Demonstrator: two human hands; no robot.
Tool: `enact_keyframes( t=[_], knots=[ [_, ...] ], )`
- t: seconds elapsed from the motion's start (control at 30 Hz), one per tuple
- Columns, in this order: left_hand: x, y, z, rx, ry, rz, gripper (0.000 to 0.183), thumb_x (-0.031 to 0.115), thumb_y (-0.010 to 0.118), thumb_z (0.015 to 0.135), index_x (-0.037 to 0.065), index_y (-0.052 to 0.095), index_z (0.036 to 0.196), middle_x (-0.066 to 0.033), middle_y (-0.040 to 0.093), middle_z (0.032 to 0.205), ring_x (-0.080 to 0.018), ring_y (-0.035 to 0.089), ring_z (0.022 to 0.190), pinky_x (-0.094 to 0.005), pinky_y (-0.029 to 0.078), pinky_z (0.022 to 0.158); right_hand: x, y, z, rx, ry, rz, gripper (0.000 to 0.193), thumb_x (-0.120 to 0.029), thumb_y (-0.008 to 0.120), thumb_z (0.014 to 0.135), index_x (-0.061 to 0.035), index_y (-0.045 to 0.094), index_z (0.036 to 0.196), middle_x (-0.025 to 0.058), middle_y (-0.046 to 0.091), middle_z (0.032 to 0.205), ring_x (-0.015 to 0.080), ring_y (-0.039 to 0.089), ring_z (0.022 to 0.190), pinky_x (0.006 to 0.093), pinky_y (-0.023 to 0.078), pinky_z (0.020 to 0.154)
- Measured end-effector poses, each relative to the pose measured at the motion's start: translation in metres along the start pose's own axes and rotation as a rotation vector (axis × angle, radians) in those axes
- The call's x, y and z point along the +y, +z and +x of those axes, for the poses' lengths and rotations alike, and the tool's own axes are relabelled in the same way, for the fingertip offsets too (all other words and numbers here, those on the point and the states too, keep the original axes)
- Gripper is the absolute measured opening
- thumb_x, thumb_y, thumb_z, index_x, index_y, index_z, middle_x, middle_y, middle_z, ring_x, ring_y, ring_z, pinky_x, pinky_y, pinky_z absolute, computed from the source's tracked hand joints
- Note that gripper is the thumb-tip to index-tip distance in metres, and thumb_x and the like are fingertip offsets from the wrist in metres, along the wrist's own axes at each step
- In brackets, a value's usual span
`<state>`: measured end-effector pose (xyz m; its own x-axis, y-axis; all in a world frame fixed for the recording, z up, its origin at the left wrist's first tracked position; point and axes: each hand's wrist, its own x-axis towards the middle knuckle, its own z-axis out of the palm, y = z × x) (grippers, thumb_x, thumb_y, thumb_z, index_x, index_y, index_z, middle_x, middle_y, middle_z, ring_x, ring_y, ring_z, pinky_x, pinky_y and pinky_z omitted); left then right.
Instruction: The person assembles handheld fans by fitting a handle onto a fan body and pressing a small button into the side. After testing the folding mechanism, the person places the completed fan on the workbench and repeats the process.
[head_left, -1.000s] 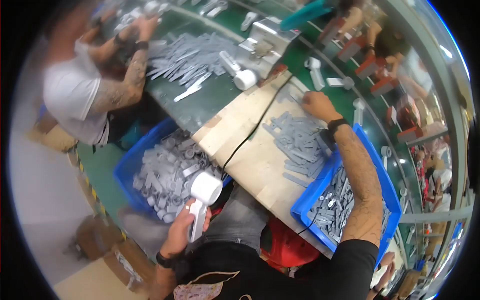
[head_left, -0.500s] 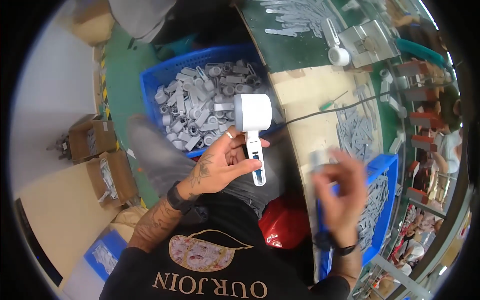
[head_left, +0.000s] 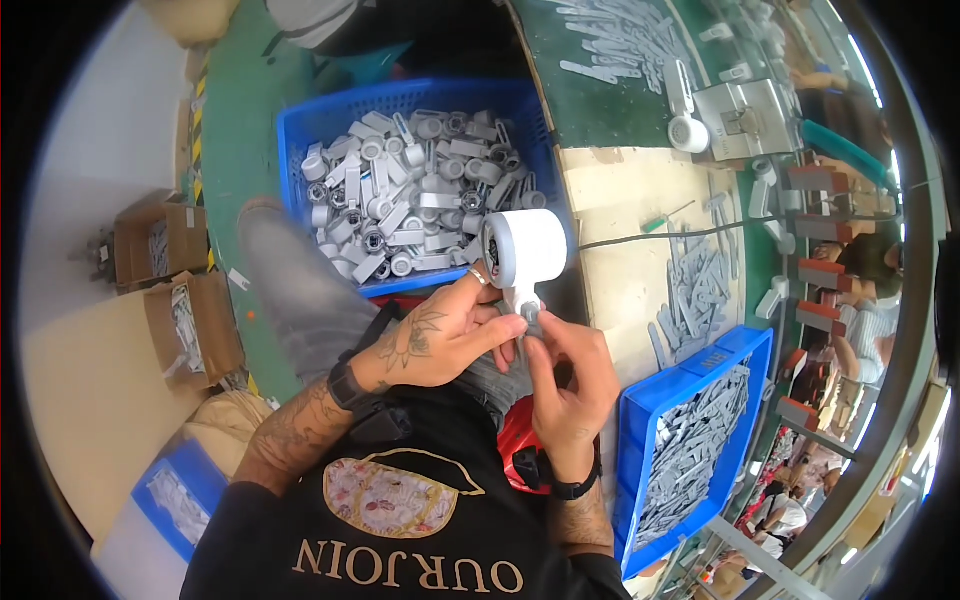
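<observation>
In front of my body, my left hand [head_left: 430, 342] is closed around the slim handle of a white plastic housing [head_left: 535, 247]. Its drum-shaped head with a grey rim points upward and the handle hangs down. My right hand [head_left: 575, 385] has come to the same handle, thumb and fingers pinching a small grey plastic piece [head_left: 531, 316] against its front. Fingers hide most of the handle and the lower part of that piece.
A blue crate [head_left: 300, 190] full of similar grey-white housings stands beyond my hands. To the right, a blue tray [head_left: 628, 450] holds grey strips. On the bench lie loose grey strips [head_left: 695, 290], a green-handled screwdriver [head_left: 656, 223], a black cable [head_left: 620, 238] and a metal fixture [head_left: 745, 120].
My right hand has moved left from above the bench beside the blue tray to the handle, bringing the grey piece. The housing has turned slightly, showing more of its head's grey-rimmed side.
</observation>
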<state>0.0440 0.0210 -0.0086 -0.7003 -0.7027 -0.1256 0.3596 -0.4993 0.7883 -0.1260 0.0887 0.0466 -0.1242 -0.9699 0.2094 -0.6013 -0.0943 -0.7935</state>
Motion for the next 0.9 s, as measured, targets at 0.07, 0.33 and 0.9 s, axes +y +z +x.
enact_keyframes(
  t=[0.07, 0.33, 0.9],
  knots=[
    [0.0, -0.002, 0.001, -0.001, 0.001, 0.02, 0.041, 0.002, 0.048, 0.108, -0.004, 0.036, 0.146, -0.0194, 0.056, 0.142, -0.0193, 0.067, 0.102, -0.0339, 0.06, 0.082, 0.0, 0.001, 0.004, 0.013, -0.084, -0.125, 0.039, 0.009, 0.08, 0.083, -0.0026, 0.074, 0.12, 0.0078, 0.062, 0.098, 0.0148, 0.06, 0.078, 0.027, 0.049, 0.068],
    [0.002, 0.001, 0.015, 0.04, 0.068, 0.033, 0.046, 0.003, 0.052, 0.107, -0.003, 0.037, 0.15, -0.0168, 0.057, 0.142, -0.0198, 0.067, 0.111, -0.0337, 0.061, 0.084, 0.011, 0.008, 0.01, 0.044, -0.172, -0.234, 0.046, 0.008, 0.081, 0.082, -0.0079, 0.075, 0.125, 0.0092, 0.062, 0.098, 0.0223, 0.063, 0.081, 0.0318, 0.055, 0.067],
    [0.011, 0.014, -0.005, -0.144, -0.007, 0.258, 0.035, 0.004, 0.066, 0.1, -0.002, 0.057, 0.133, -0.0076, 0.068, 0.104, -0.0146, 0.068, 0.085, -0.0313, 0.058, 0.078, 0.006, -0.026, 0.017, -0.427, 0.468, 0.662, 0.054, -0.009, 0.08, 0.092, 0.0045, 0.057, 0.139, 0.0147, 0.067, 0.127, 0.0214, 0.066, 0.114, 0.0349, 0.055, 0.097]
  ],
)
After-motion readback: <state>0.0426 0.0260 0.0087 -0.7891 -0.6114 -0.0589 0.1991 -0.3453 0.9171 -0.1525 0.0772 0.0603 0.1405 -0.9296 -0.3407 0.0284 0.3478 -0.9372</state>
